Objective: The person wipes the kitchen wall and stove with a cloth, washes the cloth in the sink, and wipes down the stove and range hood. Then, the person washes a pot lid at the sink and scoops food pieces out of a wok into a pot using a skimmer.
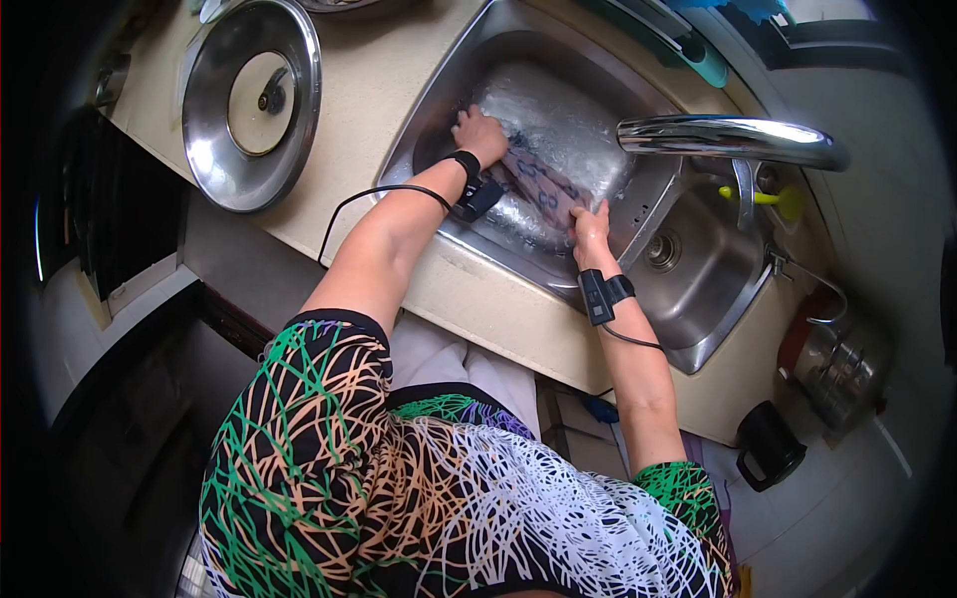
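In the large steel sink basin (588, 85), a wet patterned cloth (543, 187) is stretched between my two hands, over shiny water. My left hand (480, 137) is closed on its upper left end, near the basin's left side. At the lower right end my right hand (590, 224) grips the cloth, with the thumb and a finger showing around the edge. The faucet (728, 135) reaches over the basin to the right of the cloth. Each wrist carries a black strap with a small device and a cable.
A large round metal lid (217, 130) lies on the counter (364, 75) at the left. The smaller sink basin (713, 264) with its drain is at the right. A yellow-green utensil (788, 201) is behind it. A black mug (773, 446) and a clear container (847, 364) stand farther right.
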{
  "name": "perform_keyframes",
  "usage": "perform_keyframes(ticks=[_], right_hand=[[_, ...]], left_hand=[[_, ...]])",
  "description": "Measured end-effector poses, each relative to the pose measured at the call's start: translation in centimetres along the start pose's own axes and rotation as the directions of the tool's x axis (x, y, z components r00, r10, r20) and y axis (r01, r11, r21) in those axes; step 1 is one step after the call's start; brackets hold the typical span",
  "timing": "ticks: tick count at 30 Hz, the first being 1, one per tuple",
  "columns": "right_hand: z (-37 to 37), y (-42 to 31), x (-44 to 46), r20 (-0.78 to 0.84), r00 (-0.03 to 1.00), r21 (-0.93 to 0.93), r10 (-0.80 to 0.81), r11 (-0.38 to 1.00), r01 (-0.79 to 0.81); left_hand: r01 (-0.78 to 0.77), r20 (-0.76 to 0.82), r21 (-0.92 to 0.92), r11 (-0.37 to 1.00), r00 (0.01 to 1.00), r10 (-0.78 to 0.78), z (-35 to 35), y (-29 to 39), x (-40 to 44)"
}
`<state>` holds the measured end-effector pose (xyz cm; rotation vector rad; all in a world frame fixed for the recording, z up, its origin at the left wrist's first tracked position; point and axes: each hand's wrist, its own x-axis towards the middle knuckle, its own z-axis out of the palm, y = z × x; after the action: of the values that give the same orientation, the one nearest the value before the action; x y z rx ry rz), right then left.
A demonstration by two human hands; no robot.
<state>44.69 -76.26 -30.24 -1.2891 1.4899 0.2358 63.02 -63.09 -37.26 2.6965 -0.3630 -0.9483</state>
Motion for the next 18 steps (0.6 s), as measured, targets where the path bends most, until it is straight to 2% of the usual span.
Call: perform_keyframes(ticks=[2, 3, 4, 5, 6, 7, 8, 10, 13, 15, 16, 18], right_hand=[[-0.1, 0.0, 0.7, -0.016, 0.999, 0.072, 0.033, 0.997, -0.032], [0.0, 0.1, 0.9, -0.022, 0.999, 0.11, 0.049, 0.993, -0.046], [0.7, -0.7, 0.2, 0.063, 0.987, 0.267, 0.149, 0.95, -0.16], [0.9, -0.4, 0.8, 0.186, 0.971, 0.333, 0.149, 0.92, -0.205], [1.4, -0.1, 1.9, 0.306, 0.942, 0.39, 0.139, 0.884, -0.257], [2.0, -0.2, 2.8, 0.421, 0.899, 0.437, 0.116, 0.843, -0.314], [2.6, -0.5, 3.0, 0.494, 0.863, 0.411, 0.102, 0.848, -0.335], [3.3, -0.9, 2.9, 0.49, 0.868, 0.516, 0.081, 0.775, -0.363], [2.6, -0.9, 2.9, 0.475, 0.878, 0.605, 0.056, 0.705, -0.371], [1.2, -0.3, 3.1, 0.457, 0.889, 0.604, 0.041, 0.719, -0.344], [0.8, 0.0, 3.0, 0.444, 0.895, 0.597, 0.028, 0.736, -0.319], [0.5, 0.1, 2.8, 0.431, 0.903, 0.578, 0.005, 0.767, -0.28]], left_hand=[[0.001, -0.103, 0.002, 1.0, 0.995, -0.001, 1.1, -1.3, 0.5], [0.086, -0.131, -0.092, 0.992, 0.987, -0.098, 2.1, -0.9, 0.5], [0.164, -0.153, -0.187, 0.969, 0.969, -0.194, 1.8, 0.8, -0.6], [0.236, -0.164, -0.279, 0.931, 0.943, -0.288, 1.2, 2.7, -2.2], [0.146, -0.023, -0.203, 0.968, 0.988, -0.154, 0.1, 4.2, -4.3], [0.104, 0.173, -0.154, 0.983, 0.982, -0.077, 0.8, 5.0, -4.5], [0.011, 0.123, -0.175, 0.985, 0.992, 0.011, 2.9, 5.5, -4.5], [-0.196, -0.023, -0.481, 0.854, 0.977, 0.211, 7.9, 5.7, -3.4], [-0.346, -0.087, -0.682, 0.644, 0.913, 0.398, 3.0, 7.9, -8.0], [-0.43, -0.2, -0.708, 0.56, 0.883, 0.425, 2.0, 9.4, -10.2], [-0.385, -0.185, -0.71, 0.589, 0.909, 0.373, 1.4, 9.7, -11.1], [-0.395, -0.194, -0.694, 0.601, 0.908, 0.373, 0.6, 9.9, -11.3]])
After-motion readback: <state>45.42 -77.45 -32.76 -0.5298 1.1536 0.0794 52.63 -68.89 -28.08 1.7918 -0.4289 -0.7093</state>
